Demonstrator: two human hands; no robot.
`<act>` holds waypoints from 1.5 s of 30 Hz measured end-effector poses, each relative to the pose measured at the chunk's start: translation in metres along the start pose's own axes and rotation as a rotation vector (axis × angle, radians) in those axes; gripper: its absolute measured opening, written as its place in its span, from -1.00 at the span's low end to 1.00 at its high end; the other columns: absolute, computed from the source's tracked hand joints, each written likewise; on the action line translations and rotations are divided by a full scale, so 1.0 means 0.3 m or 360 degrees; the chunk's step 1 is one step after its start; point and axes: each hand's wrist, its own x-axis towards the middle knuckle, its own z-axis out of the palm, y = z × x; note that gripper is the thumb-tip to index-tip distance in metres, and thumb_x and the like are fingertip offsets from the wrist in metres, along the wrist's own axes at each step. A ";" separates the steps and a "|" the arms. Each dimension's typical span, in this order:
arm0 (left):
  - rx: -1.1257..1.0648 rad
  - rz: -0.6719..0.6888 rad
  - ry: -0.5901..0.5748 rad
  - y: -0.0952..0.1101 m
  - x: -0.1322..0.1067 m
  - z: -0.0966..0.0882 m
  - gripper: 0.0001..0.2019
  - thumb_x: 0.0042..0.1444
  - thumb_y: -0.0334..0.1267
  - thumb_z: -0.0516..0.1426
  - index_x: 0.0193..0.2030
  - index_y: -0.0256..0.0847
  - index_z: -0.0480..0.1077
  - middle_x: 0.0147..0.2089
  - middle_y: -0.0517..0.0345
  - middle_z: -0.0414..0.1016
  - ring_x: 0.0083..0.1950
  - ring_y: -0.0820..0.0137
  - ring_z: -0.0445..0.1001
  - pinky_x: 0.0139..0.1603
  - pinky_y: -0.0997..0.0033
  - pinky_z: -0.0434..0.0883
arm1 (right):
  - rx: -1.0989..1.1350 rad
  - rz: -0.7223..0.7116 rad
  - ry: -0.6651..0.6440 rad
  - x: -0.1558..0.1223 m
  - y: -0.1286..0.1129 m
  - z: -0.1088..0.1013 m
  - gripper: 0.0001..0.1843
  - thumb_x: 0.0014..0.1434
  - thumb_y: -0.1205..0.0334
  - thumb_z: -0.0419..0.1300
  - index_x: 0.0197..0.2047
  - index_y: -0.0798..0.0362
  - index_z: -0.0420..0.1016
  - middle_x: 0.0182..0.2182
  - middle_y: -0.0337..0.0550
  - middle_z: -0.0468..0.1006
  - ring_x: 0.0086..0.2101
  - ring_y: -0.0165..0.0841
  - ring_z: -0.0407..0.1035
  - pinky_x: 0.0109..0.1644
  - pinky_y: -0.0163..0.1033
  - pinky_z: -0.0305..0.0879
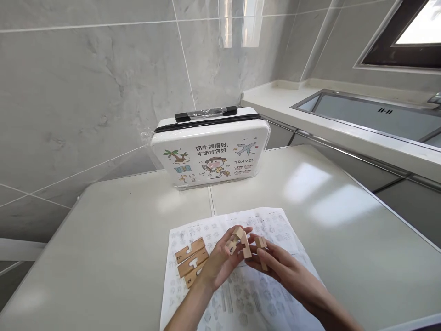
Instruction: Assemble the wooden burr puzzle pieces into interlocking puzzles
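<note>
Above a printed sheet [237, 285] my two hands meet. My left hand [223, 264] grips notched wooden puzzle pieces [245, 244], light in colour, set at angles to each other; one end bears a dark number. Close by on the right, my right hand [279, 262] pinches another notched wooden puzzle piece [261, 242] between thumb and fingers. Whether that piece touches the ones in my left hand I cannot tell. Left of my hands, several flat, darker wooden pieces [191, 259] with cut-outs and numbers lie side by side on the sheet, partly hidden behind my left wrist.
A white case [213, 151] with cartoon prints and a black handle stands at the table's back, wrapped in clear plastic. The pale table [113, 239] meets a grey tiled wall. To the right is a counter [275, 96] with a sink [365, 115].
</note>
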 end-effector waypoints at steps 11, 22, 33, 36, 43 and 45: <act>-0.0033 -0.0072 0.0139 -0.011 0.002 -0.012 -0.30 0.02 0.16 0.45 0.23 -0.15 0.52 0.25 -0.20 0.45 -0.12 0.36 0.47 -0.23 0.43 0.37 | -0.0538 -0.0095 0.0213 -0.012 -0.063 0.000 -0.41 0.40 -0.36 0.09 -0.10 0.03 0.55 -0.25 -0.07 0.57 -0.46 -0.39 0.34 -0.47 -0.29 0.21; 0.0201 -0.0063 0.0248 -0.024 -0.002 -0.012 -0.17 -0.11 -0.01 0.55 0.32 0.03 0.43 0.01 0.06 0.34 -0.29 0.52 0.24 -0.35 0.50 0.19 | 0.0176 0.0052 -0.0065 -0.024 -0.046 -0.005 -0.58 0.33 -0.14 0.34 0.01 0.04 0.66 -0.05 0.02 0.55 -0.19 -0.26 0.37 -0.22 -0.22 0.26; 0.1002 -0.0027 0.0014 -0.027 -0.019 0.035 -0.15 -0.24 -0.17 0.60 0.27 0.09 0.49 0.15 0.05 0.24 -0.20 0.44 0.28 -0.35 0.51 0.22 | -0.0075 0.0204 -0.0317 -0.031 -0.037 -0.018 -0.51 0.35 -0.21 0.28 -0.05 0.10 0.62 -0.48 -0.16 0.48 -0.47 -0.36 0.28 -0.38 -0.26 0.15; 0.0910 -0.0042 -0.0009 -0.035 -0.022 0.030 -0.08 -0.14 -0.05 0.56 0.39 0.09 0.35 -0.12 0.18 0.26 -0.34 0.52 0.16 -0.39 0.52 0.14 | -0.0327 0.0108 -0.0249 -0.036 -0.054 -0.004 -0.49 0.38 -0.24 0.20 -0.04 0.07 0.60 -0.43 -0.18 0.47 -0.42 -0.34 0.31 -0.31 -0.24 0.19; 0.0816 -0.0051 0.0068 -0.049 -0.014 0.026 -0.46 0.19 0.20 0.31 0.13 -0.11 0.44 -0.25 0.27 0.30 -0.49 0.61 0.04 -0.47 0.52 0.10 | -0.1121 -0.0047 0.0186 -0.050 -0.064 0.019 -0.47 0.44 -0.29 0.03 -0.18 -0.02 0.54 -0.56 -0.30 0.27 -0.48 -0.34 0.16 -0.37 -0.23 0.08; 0.0835 -0.0117 0.0086 -0.049 -0.013 0.032 -0.54 0.25 0.17 0.27 0.07 -0.14 0.45 -0.31 0.29 0.30 -0.54 0.62 0.06 -0.51 0.52 0.10 | -0.1228 -0.0098 0.0223 -0.048 -0.053 0.023 -0.47 0.44 -0.29 0.03 -0.22 -0.03 0.54 -0.54 -0.28 0.30 -0.49 -0.33 0.17 -0.40 -0.24 0.06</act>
